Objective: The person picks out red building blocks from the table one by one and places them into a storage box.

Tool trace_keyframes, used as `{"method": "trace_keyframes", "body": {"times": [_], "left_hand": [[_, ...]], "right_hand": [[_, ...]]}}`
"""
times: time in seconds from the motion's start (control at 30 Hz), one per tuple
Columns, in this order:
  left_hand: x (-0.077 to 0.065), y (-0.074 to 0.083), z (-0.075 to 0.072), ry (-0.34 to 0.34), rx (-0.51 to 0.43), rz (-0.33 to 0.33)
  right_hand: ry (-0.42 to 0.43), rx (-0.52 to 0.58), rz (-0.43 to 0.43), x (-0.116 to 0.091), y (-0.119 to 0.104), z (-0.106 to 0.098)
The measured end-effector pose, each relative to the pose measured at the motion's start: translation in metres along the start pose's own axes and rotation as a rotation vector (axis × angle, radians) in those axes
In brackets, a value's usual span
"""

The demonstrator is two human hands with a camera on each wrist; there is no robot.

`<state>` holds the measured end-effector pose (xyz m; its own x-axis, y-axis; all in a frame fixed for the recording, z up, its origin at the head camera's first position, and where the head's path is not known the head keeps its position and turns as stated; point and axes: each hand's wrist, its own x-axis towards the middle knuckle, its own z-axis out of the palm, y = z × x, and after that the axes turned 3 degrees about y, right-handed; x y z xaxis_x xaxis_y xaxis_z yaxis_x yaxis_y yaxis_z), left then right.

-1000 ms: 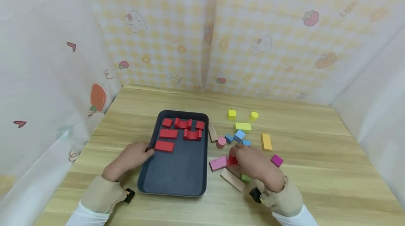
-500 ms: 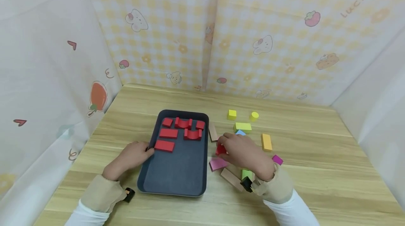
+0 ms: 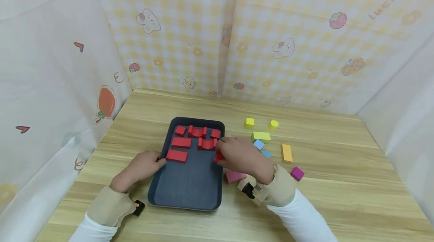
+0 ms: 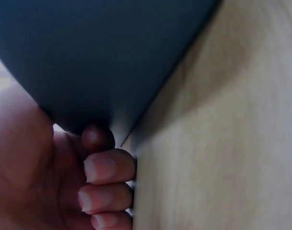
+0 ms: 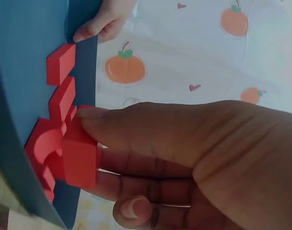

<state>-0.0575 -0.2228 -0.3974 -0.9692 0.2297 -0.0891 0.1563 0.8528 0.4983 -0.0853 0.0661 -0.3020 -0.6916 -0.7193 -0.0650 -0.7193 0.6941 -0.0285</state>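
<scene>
A dark blue-grey tray (image 3: pixel 186 191) lies on the wooden table. My left hand (image 3: pixel 140 168) grips its left rim, thumb over the edge; in the left wrist view the fingers (image 4: pixel 105 166) curl against the tray's outer wall. Thumb and fingers of my right hand (image 3: pixel 245 157) pinch a red block (image 5: pixel 80 160) over the tray's right rim. In the tray's far half sit red blocks: two rectangular ones (image 3: pixel 181 142) at left, two arch-shaped ones (image 3: pixel 197 132) toward the right, and two small ones (image 3: pixel 180 131) near the far corners.
Right of the tray lie loose blocks: a pink one (image 3: pixel 234 176), a plain wooden one (image 3: pixel 255 199) partly under the wrist, blue ones (image 3: pixel 259 144), a yellow-green one (image 3: pixel 261 137), yellow ones (image 3: pixel 249 123), an orange one (image 3: pixel 286 153) and a magenta one (image 3: pixel 297 173). Patterned cloth (image 3: pixel 190 46) stands behind.
My right hand has carried the red block leftward from among the loose blocks to the tray's right rim. My left hand has stayed on the left rim.
</scene>
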Motion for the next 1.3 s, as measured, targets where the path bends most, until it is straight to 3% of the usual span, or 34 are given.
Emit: {"method": "trace_keyframes", "body": {"times": [0.23, 0.63, 0.87, 1.07, 1.3], "left_hand": [[0.001, 0.001, -0.001, 0.002, 0.008, 0.004], [0.001, 0.000, 0.000, 0.007, 0.016, 0.003], [0.001, -0.001, 0.000, 0.007, 0.013, -0.003], [0.003, -0.002, 0.002, 0.015, 0.015, 0.003], [0.001, -0.001, 0.001, 0.014, 0.005, -0.006]], "right_hand": [[-0.069, -0.035, -0.007, 0.024, -0.012, 0.001], [-0.026, -0.037, -0.073, 0.051, -0.024, 0.015], [-0.060, 0.011, -0.053, 0.064, -0.028, 0.024], [-0.108, 0.015, -0.044, 0.071, -0.030, 0.035], [-0.095, -0.014, -0.053, 0.069, -0.032, 0.040]]}}
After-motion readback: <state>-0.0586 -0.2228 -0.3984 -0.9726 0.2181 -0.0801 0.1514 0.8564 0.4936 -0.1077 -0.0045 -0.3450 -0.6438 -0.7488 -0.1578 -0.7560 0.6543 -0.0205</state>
